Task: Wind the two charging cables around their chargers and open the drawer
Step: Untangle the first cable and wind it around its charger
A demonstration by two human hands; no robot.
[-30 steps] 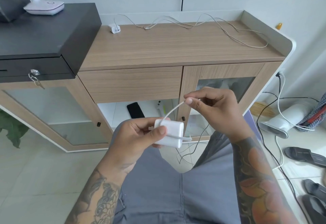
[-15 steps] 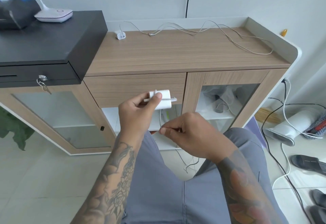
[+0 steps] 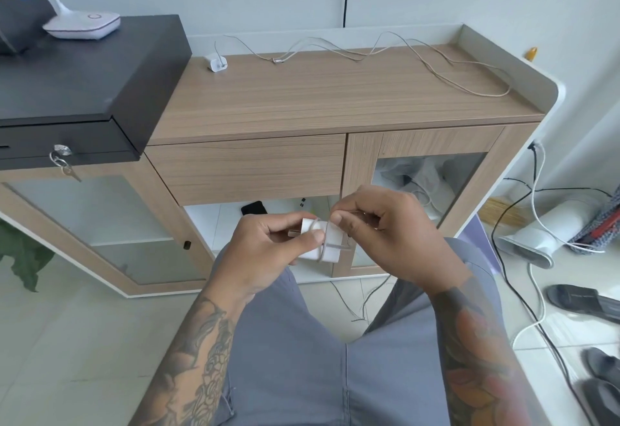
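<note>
At the upper left of the frame a black cash box [image 3: 84,76] sits on the wooden cabinet [image 3: 335,103], with a white lamp base [image 3: 84,25] on top of it and keys [image 3: 63,160] hanging from its lock. Just right of the box, at the back of the cabinet top, stands the second charger [image 3: 216,64], and its cable [image 3: 385,56] lies unwound in loose curves toward the upper right. Below the top, the drawer [image 3: 246,170] is closed. Under the drawer, in the lower middle of the frame, the left hand [image 3: 268,254] grips the white charger [image 3: 322,246], thumb pressed on its face and fingers curled behind it. This charger lies between both hands, touching each. Its thin cable [image 3: 365,301] already crosses the body in a few turns, and the free end hangs down between the knees. Directly right of the charger, the right hand [image 3: 389,237] pinches the cable with thumb and forefinger, close against the charger's upper edge. At the far right, sandals [image 3: 583,301] and a white appliance [image 3: 550,231] lie on the floor.
</note>
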